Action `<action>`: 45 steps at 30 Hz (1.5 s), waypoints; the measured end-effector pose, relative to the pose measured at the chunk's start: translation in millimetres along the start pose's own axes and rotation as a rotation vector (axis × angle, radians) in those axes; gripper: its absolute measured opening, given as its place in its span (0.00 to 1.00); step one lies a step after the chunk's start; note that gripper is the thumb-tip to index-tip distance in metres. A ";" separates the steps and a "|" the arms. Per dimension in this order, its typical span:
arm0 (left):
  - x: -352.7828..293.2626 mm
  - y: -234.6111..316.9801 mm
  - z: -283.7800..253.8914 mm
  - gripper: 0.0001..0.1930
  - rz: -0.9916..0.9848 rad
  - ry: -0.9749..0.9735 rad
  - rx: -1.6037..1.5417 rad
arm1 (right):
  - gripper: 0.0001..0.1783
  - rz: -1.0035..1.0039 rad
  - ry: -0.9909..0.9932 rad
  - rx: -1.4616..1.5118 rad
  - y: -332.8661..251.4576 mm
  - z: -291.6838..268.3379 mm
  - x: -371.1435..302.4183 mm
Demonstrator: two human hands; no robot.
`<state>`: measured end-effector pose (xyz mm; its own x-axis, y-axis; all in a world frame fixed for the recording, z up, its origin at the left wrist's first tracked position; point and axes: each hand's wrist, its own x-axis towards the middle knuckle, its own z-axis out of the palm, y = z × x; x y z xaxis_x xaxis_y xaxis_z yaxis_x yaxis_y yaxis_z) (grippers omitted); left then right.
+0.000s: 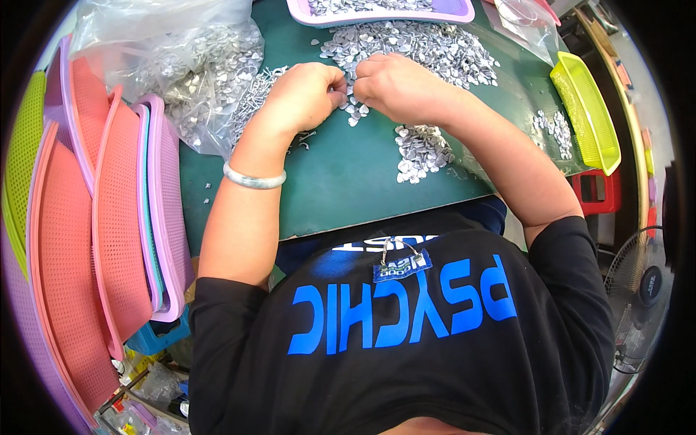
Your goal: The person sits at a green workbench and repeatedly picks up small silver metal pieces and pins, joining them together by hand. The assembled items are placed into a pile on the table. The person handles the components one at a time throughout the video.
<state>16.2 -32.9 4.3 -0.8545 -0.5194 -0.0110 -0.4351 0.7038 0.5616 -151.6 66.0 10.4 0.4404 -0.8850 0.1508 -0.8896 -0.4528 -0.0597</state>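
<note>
My left hand, with a pale bangle on its wrist, is closed with thumb and fingertips pressed together. My right hand faces it a short way to the right, its fingers also pinched. Whatever lies between the fingertips is too small to make out. Just beyond the hands spreads a heap of small flat silver metal pieces, some looking heart-shaped. A few of these pieces lie between the hands. A pile of thin metal parts sits beside my left wrist, and a smaller pile of silver pieces lies under my right forearm.
A clear plastic bag of metal pieces stands at the far left of the green table. A purple tray holds more at the back. Stacked perforated baskets crowd the left; a yellow-green basket and a fan are right.
</note>
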 end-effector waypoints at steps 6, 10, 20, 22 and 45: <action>-1.5 3.4 2.8 0.07 0.048 0.055 0.144 | 0.05 0.026 0.047 -0.006 4.7 0.0 -0.8; -3.5 4.8 0.3 0.06 0.070 0.025 0.159 | 0.05 0.013 0.081 -0.031 7.3 -4.5 -0.9; 9.3 -9.9 5.1 0.09 -0.222 0.110 -0.552 | 0.03 0.026 0.203 0.061 1.7 -7.6 8.2; 4.9 -9.5 2.5 0.10 -0.291 0.015 -1.086 | 0.03 0.003 0.279 0.076 -1.7 -8.7 12.7; -3.4 -41.0 -30.4 0.06 -0.194 0.017 -0.450 | 0.08 0.199 0.012 0.066 -29.3 3.3 -11.7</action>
<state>45.5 -74.7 6.5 -0.7632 -0.6308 -0.1399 -0.4172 0.3157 0.8522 -130.3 89.3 7.2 0.2553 -0.9565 0.1410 -0.9488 -0.2759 -0.1538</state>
